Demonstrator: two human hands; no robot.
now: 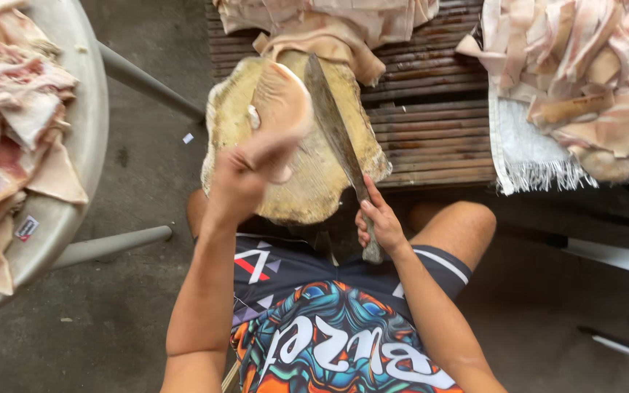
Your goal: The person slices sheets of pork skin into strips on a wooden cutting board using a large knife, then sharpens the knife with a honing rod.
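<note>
Pork skin piece [283, 98], likely limp and greasy, is clamped at its near edge by left hand [245, 178] fingers; knife [340, 142] handle is gripped by right hand [378, 222].

A bare grey concrete floor [147, 167] runs underneath, mottled with dark stains and a small white scrap [188, 138]. A low bench of dark brown wooden slats [431, 124] stands at the top, a white fringed cloth [529, 156] hanging over its right edge. At left a round grey metal basin [85, 116] rests on slanting grey metal legs [143, 84]. Light is even and soft (likely daylight).
</note>
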